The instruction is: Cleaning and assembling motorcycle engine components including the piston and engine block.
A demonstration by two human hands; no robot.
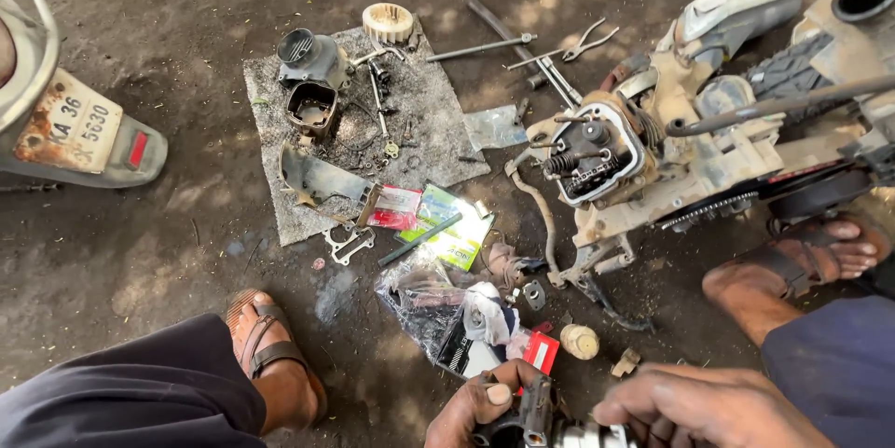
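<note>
Both hands, left [480, 406] and right [709, 406], are closed around a small dark metal engine part [536, 420], held low above the dirt ground [140, 252], near a clear plastic parts bag [433, 303].

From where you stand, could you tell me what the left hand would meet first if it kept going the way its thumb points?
The left hand grips a dark metal engine part, thumb pointing up and right. Going on that way, it would likely first meet the red-and-white packet, then the small cream roller; depth is hard to judge.
</note>
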